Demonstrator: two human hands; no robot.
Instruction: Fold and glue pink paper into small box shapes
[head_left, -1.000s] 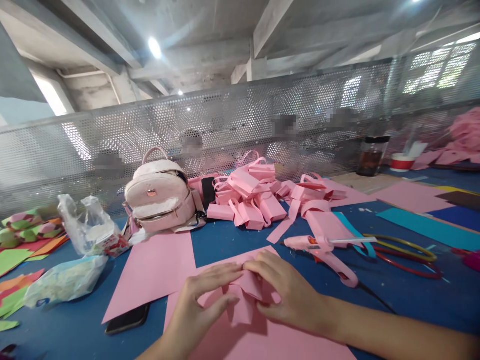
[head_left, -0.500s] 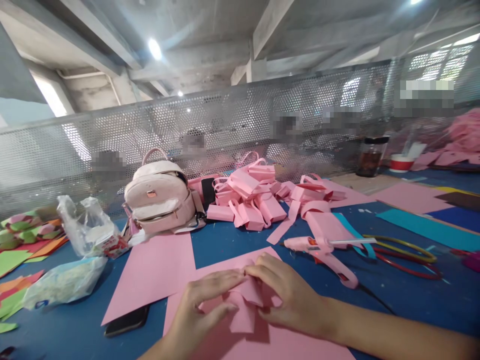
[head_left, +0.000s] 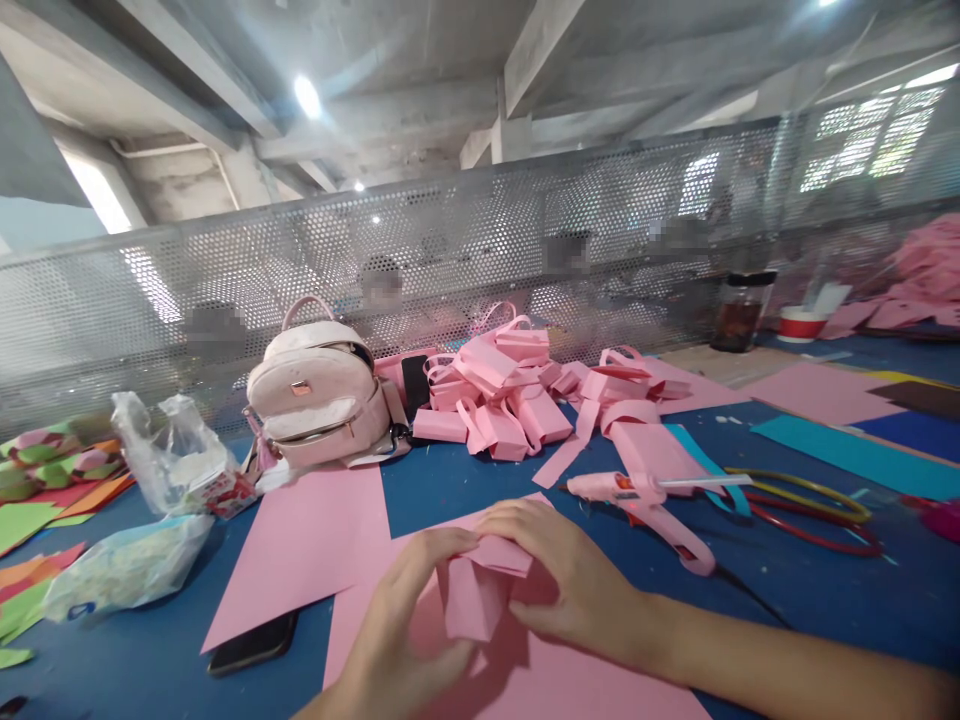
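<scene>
Nearest, the left hand (head_left: 394,640) curves round the left side of a folded pink paper piece (head_left: 474,600), fingertips at its top edge; whether its thumb, near the lower corner, presses the paper cannot be told. The right hand (head_left: 574,575) grips the piece from the other side, fingers over the top and thumb at its right flank. The piece stands between the two hands, above a flat pink sheet (head_left: 585,690) on the blue table (head_left: 450,490).

To the left, a dark phone (head_left: 255,642) lies partly under another pink sheet (head_left: 300,560). Beside it, a clear packet (head_left: 135,570) carries a blue mark too small to read. On the right, a pink glue gun (head_left: 645,505) rests on its side, a pale stick in its rear.

Further back on the left, a small carton (head_left: 225,490) shows red printing, illegible here, next to a crumpled plastic bag (head_left: 150,440). A pale pink backpack (head_left: 322,400) bears a little metallic plate, its lettering, if any, beyond reading. Beside it is a heap of pink paper bags (head_left: 502,390) with strip handles.

Farther right stand a dark-lidded jar (head_left: 739,320) and a red-and-white cup (head_left: 802,325). Behind runs a perforated metal partition (head_left: 465,240), with blurred people beyond.
</scene>
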